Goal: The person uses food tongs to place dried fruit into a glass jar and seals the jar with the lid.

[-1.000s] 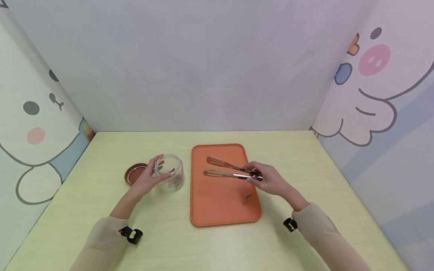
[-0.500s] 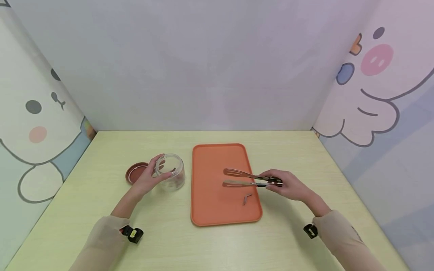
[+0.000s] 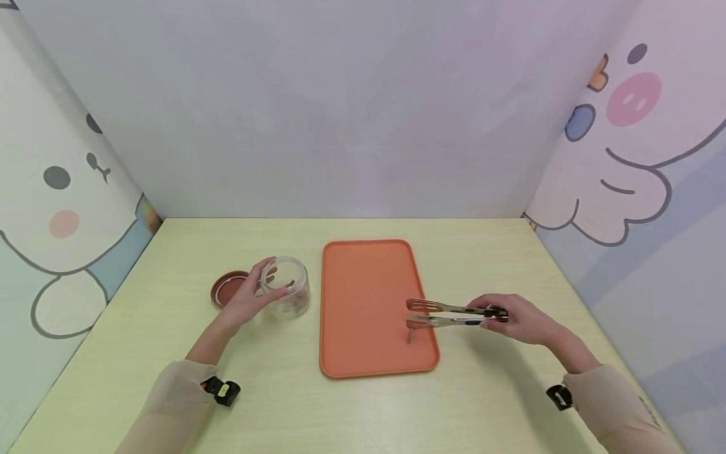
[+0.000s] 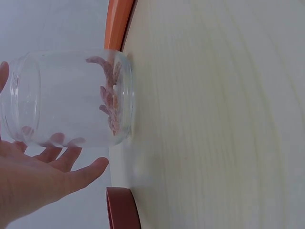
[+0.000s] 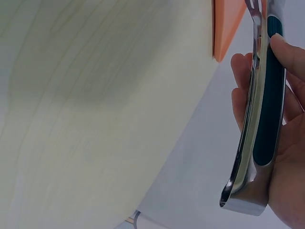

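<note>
My left hand grips a clear glass jar around its rim, the jar standing upright on the table. Several reddish-brown, curled pieces lie at the bottom of the jar in the left wrist view. With its thumb and fingers, my right hand holds metal tongs with dark green grip pads. The tongs' slotted ends are spread apart over the right side of an orange tray. One small brownish piece lies on the tray, partly covered by the nearer tong end.
A reddish-brown jar lid lies on the table behind my left hand, to the left of the jar. Cartoon-printed walls stand left and right, with a plain pale wall at the back. The pale wooden table extends toward me.
My right hand has moved right and toward me with the tongs, from over the tray's middle to above its right edge. The left hand and jar have stayed put.
</note>
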Motion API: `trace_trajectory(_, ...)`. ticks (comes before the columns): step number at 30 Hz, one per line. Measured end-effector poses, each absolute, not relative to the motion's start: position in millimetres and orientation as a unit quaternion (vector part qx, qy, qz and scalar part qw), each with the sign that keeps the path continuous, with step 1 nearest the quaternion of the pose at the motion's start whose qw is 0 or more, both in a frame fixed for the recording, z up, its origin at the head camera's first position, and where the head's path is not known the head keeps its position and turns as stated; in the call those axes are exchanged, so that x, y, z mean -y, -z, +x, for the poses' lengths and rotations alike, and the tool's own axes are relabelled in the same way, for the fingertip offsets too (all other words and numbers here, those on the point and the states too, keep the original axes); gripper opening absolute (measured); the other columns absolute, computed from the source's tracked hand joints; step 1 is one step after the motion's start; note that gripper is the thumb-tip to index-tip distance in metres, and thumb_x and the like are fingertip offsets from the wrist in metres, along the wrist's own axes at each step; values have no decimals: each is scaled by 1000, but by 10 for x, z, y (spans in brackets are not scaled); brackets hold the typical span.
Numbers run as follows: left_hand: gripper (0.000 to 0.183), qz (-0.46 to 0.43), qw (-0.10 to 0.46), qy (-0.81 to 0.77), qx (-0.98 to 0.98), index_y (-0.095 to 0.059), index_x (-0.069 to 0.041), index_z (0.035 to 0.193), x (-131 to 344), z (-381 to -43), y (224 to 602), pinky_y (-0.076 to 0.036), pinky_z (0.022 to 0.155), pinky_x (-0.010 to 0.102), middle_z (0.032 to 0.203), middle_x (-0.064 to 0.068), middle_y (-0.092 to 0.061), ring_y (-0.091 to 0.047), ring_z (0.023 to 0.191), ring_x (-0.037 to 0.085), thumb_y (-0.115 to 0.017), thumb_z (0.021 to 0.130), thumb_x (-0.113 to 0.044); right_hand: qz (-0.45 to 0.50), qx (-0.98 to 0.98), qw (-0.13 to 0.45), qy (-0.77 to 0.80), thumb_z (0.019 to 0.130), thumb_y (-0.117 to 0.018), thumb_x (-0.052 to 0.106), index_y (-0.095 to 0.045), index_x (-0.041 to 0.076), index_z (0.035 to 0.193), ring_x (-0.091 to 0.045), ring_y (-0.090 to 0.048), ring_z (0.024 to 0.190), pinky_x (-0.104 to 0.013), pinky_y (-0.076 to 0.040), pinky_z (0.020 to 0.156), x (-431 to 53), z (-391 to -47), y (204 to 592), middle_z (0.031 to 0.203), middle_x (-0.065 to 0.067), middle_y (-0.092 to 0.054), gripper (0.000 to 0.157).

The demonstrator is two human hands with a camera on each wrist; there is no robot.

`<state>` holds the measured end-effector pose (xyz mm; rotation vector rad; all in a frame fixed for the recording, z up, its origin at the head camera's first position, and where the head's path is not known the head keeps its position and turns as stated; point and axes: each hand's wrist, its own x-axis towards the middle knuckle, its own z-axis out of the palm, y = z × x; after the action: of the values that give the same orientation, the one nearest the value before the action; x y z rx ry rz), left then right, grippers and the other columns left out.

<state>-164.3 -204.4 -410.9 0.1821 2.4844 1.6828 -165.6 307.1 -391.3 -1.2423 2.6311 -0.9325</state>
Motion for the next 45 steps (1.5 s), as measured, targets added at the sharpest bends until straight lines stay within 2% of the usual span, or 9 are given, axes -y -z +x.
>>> trace_trajectory(7,77,54,75,-556,-826,-11,-12,141,2058,-1672,4142,-20,95,56,138,22,-23,-17,125,40,-61,84,-27,-401,-864,49,299,79,-64,3,-57,7,107,-5,-46,57,-21,-39,48,-3165,-1634,3862,81,4,-57,29)
trace_trajectory(13,77,53,75,-553,-828,-11,-13,141,2060,-1665,4133,-20,95,55,139,21,-23,-17,125,40,-61,84,-29,-412,-862,46,292,79,-64,0,-58,8,107,-5,-47,60,-21,-40,50,-3176,-1627,3886,85,6,-58,30)
trace_trajectory(20,75,53,79,-559,-824,-11,-6,140,1950,-1531,3875,-19,95,56,137,25,-22,-17,124,43,-60,85,-24,-430,-859,22,276,77,-65,0,-59,9,105,-4,-47,64,-22,-40,53,-3138,-1616,3936,88,7,-59,30)
trace_trajectory(26,75,55,78,-557,-825,-11,-4,140,1926,-1505,3822,-19,95,57,137,26,-23,-17,124,44,-59,86,-24,-428,-856,35,288,78,-65,0,-59,13,101,-3,-45,59,-20,-39,50,-3120,-1623,3989,83,10,-57,28)
trace_trajectory(30,75,52,79,-559,-823,-12,-7,140,1966,-1554,3907,-19,95,56,137,25,-23,-17,124,43,-60,85,-24,-421,-855,49,299,77,-64,-3,-58,15,98,-4,-46,60,-21,-40,51,-3102,-1622,4017,80,6,-59,28)
trace_trajectory(38,77,54,71,-559,-824,-12,-13,141,2053,-1647,4107,-20,95,55,138,21,-24,-18,125,40,-61,84,-29,-427,-843,47,323,73,-62,-15,-58,8,92,-13,-50,57,-23,-41,49,-2993,-1563,3962,77,6,-59,30)
trace_trajectory(45,77,57,78,-560,-823,-10,-8,141,2019,-1607,4013,-21,95,56,137,24,-23,-18,124,42,-61,84,-25,-427,-837,59,339,73,-60,-17,-57,4,88,-19,-50,55,-23,-41,49,-2863,-1488,3812,75,7,-57,27)
